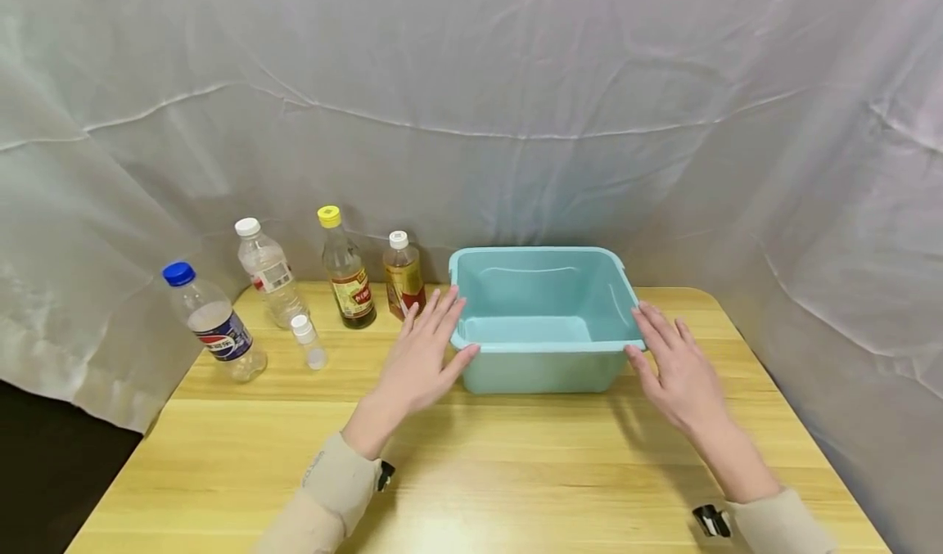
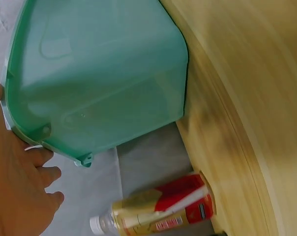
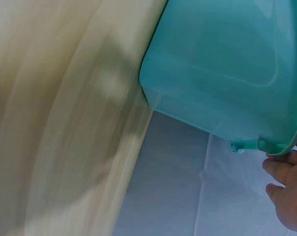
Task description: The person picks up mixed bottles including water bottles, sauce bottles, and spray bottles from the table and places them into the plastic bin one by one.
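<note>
A light teal plastic tub (image 1: 545, 371) stands upright on the wooden table, with nothing inside. My left hand (image 1: 420, 363) is at its front left corner, thumb by the front rim and fairly straight fingers along the left side. At the opposite front corner, my right hand (image 1: 679, 378) touches the rim with its thumb and outstretched fingers. The left wrist view has the tub's side wall (image 2: 124, 83) beside the left fingers (image 2: 49, 174). From the right wrist, the right fingertips (image 3: 277, 169) show right at the rim, partly cut off by the frame.
Left of the tub stand a bottle with a gold-and-red label (image 1: 404, 280), a yellow-capped sauce bottle (image 1: 349, 280), a clear white-capped bottle (image 1: 271, 272), a blue-capped Pepsi bottle (image 1: 217, 325) and a small white-capped bottle (image 1: 308, 341). A grey curtain (image 1: 471, 112) hangs behind the table (image 1: 516, 472).
</note>
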`<state>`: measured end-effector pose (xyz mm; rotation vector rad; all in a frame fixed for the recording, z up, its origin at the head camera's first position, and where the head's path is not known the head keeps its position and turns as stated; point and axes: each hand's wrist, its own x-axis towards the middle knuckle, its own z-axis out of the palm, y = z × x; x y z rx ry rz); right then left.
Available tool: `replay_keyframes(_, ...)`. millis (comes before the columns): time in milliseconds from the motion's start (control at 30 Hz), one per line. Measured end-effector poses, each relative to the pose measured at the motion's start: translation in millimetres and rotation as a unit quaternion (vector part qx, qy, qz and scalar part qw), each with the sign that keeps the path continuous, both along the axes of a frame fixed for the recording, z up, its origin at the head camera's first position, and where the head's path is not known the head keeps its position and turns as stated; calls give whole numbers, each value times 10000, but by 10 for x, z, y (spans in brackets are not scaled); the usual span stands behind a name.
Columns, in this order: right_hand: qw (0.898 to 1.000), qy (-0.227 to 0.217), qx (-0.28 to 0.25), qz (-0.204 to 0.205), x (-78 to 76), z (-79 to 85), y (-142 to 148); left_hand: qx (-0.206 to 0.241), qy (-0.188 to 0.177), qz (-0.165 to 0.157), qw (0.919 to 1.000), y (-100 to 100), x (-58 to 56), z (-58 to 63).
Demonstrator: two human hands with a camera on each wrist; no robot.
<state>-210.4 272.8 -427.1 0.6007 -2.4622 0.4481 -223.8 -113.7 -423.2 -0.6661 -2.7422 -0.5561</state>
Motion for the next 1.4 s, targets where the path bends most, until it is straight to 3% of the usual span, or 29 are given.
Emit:
replay_keyframes(567, 9950, 729, -442, 519, 64, -106, -435, 216, 190, -108, 9995, -544, 143, -14)
replay_keyframes(933, 9901, 1053, -625, 683, 15, -98, -532, 309, 309, -70, 9990, -690, 233, -22)
replay_keyframes(1033, 9932, 857, -560, 560, -28, -76, -515, 330, 344, -110, 9988, -698, 217, -25)
replay_keyframes(1167, 9987, 261, -266, 357, -86, -34, -512, 377, 339, -106, 9987, -714, 206, -26)
replay_keyframes(1400, 9988, -423, -25, 225, -152, 38, -542, 401, 297, -126, 9987, -713, 213, -27)
